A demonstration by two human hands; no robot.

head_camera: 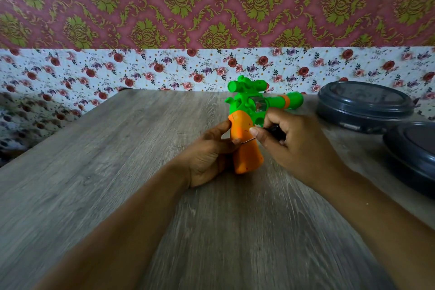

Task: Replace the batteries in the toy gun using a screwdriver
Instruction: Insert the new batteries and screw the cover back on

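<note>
Left hand [207, 155] grips orange handle of toy gun [247, 129]; my right hand [294, 141] pinches screwdriver [273, 130], tip touching handle, above table [117, 172].

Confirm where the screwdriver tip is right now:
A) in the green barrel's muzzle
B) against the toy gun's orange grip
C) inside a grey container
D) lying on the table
B: the right hand holds the screwdriver, and its thin metal shaft meets the orange grip of the toy gun, which the left hand holds steady.
</note>
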